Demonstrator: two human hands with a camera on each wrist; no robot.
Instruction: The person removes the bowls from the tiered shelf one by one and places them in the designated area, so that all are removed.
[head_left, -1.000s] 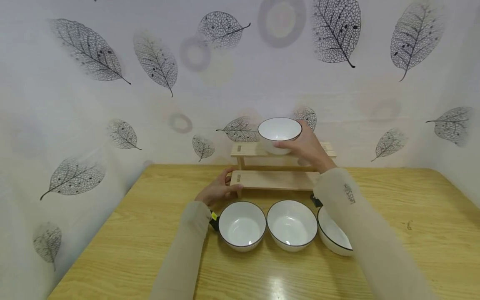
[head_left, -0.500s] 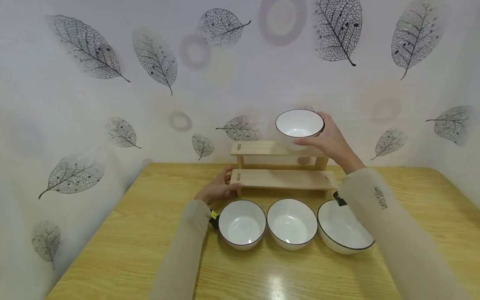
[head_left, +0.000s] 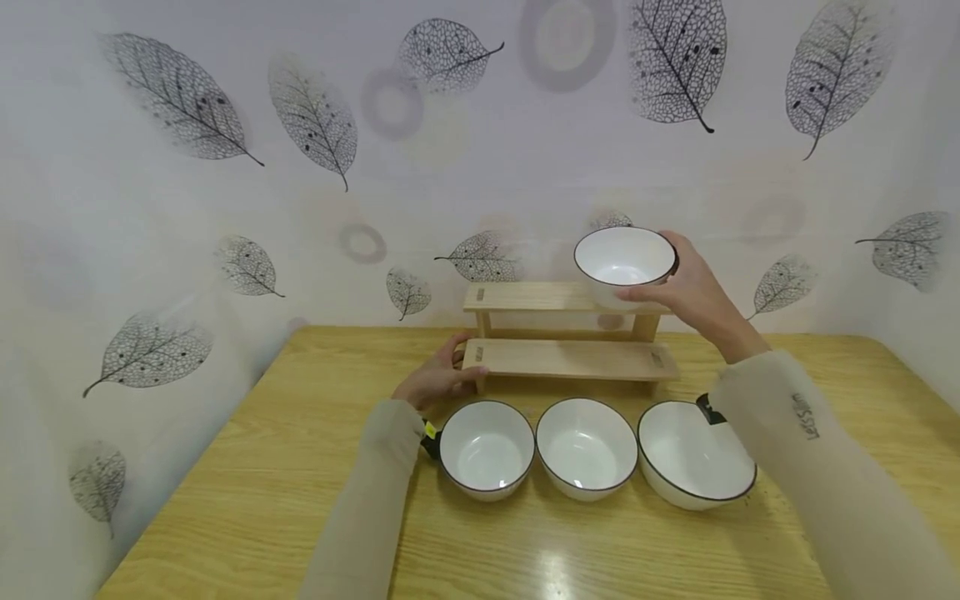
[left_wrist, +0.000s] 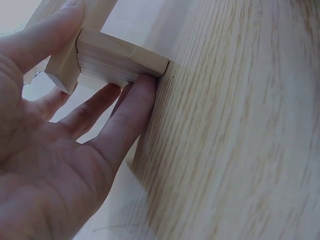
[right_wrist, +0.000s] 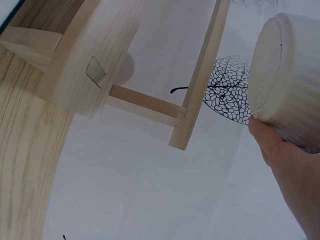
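My right hand grips a white bowl with a dark rim, thumb on its near side and fingers round the far right. In the head view, the bowl overlaps the right part of the upper shelf of a two-tier wooden rack. The right wrist view shows a gap between the bowl's base and the upper shelf. My left hand holds the left end of the rack's lower tier. In the left wrist view, its thumb lies over the shelf and its fingers press the wooden leg.
In front of the rack, three white bowls stand in a row: a left bowl, a middle bowl and a larger right bowl. The right forearm passes beside the larger one. A leaf-patterned wall covering rises behind the wooden table.
My right hand has carried the bowl rightward along the upper shelf, rising and then dipping slightly. The larger bowl on the table is now less covered by the sleeve. My left hand stays put.
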